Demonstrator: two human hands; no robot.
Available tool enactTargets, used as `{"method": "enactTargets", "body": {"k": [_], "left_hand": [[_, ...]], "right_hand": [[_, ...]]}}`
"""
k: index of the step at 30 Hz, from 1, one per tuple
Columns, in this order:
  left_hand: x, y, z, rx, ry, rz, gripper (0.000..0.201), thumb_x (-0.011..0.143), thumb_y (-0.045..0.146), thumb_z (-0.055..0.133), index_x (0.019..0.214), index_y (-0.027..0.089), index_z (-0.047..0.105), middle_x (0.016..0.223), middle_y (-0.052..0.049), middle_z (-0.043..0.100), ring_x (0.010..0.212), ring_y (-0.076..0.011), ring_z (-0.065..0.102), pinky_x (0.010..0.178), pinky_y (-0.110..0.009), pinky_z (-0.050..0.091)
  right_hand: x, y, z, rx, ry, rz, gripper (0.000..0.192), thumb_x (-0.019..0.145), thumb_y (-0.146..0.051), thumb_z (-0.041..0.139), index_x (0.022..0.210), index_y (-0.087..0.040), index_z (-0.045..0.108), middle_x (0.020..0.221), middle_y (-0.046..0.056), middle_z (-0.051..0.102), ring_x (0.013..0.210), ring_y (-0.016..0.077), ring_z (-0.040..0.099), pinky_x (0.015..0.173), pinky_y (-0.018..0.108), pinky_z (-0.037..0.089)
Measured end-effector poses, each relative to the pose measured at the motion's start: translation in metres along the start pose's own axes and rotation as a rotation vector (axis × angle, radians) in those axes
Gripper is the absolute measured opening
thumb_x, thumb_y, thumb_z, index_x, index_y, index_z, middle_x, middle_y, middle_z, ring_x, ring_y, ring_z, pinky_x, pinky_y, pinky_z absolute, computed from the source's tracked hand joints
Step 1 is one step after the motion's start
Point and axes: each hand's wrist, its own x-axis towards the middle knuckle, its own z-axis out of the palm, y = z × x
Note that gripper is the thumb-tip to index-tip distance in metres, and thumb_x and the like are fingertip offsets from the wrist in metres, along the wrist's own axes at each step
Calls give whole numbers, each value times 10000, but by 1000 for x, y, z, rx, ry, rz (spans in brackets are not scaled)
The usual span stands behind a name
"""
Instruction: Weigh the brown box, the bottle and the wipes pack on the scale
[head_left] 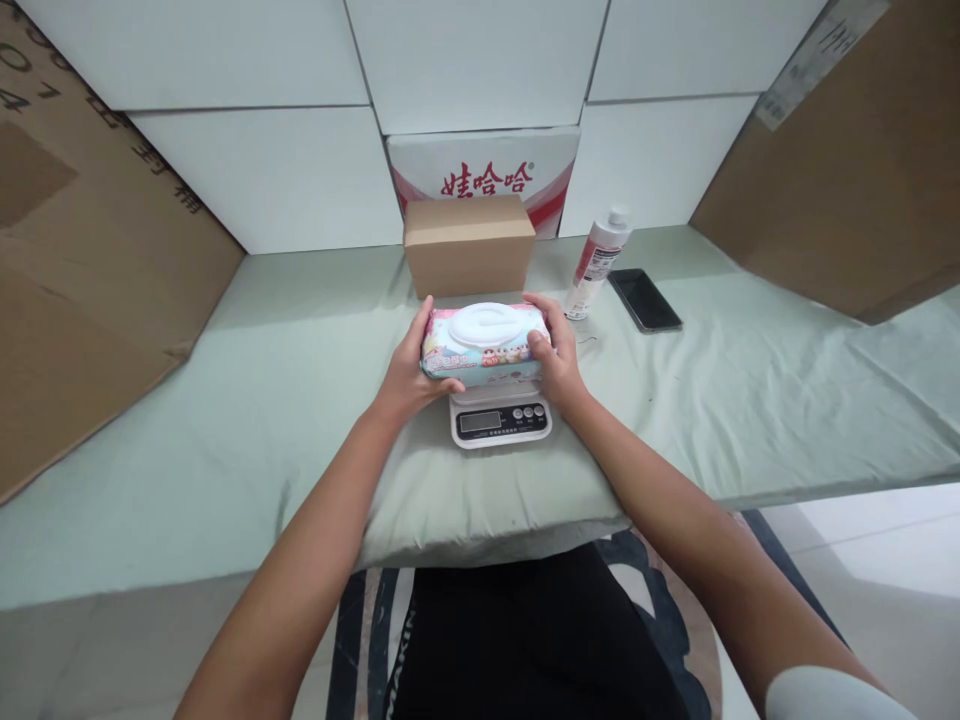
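A pack of wet wipes (pixel 480 352), pink and light blue with a white oval lid, is gripped at both ends. My left hand (pixel 411 370) closes round its left end, thumb along the lower edge. On the opposite end, my right hand (pixel 556 352) has its thumb pressed on the front and its fingers behind. Below the pack is a white digital kitchen scale (pixel 501 440) with a small display and several buttons. The pack covers the scale's platform, so I cannot tell whether the two touch.
Behind the pack stands a plain brown cardboard box (pixel 471 250), with a white and red printed carton (pixel 487 160) at the wall. A white and red bottle (pixel 598 262) and a black tray-like object (pixel 645 300) are to the right. Large cardboard panels (pixel 90 260) flank the green cloth (pixel 300 330).
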Motion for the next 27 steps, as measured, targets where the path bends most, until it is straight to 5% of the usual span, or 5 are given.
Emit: {"method": "enactTargets", "body": {"k": [5,9,15,21,27], "left_hand": [[0,25,9,31,-26,82,1427,561,910,808,1660,133,333,1582,-224,546,1464,-504,519,1249,-602,420],[6,69,43,20,-99,181,1354,645,883,784,1685,192,262,1553,-224,530,1457,-458,510,1229,-595,429],[19,130,157,-144,-427,-40,1312,736,801,788,1726,259,119,1643,-223,363,1491,-415,477,1232,-574,433],[49,134,257,-242,-662,-91,1370,712,747,842,1738,247,84,1707,-238,270,1553,-434,417,1218,-553,455],[17,148,249,-115,-561,-121,1315,802,773,748,1740,223,10,1831,-183,6,1707,-405,-58,1371,-596,177]], "right_hand": [[-5,-9,-10,16,143,17,646,903,-777,546,1275,-260,650,1235,95,719,1144,317,687,1036,499,556],[-17,-27,-55,79,231,28,606,866,-750,583,1210,-263,689,1153,97,760,1084,328,734,963,504,589],[-50,-33,-177,59,386,100,452,795,-565,664,1079,-244,805,995,135,796,950,351,755,931,567,571],[-81,3,-267,-143,572,150,337,781,-476,612,975,-279,804,930,93,766,923,392,741,961,697,501],[-105,-21,-277,-567,528,197,440,868,-493,583,1270,-389,727,1347,52,716,1395,428,592,1185,833,319]]}}
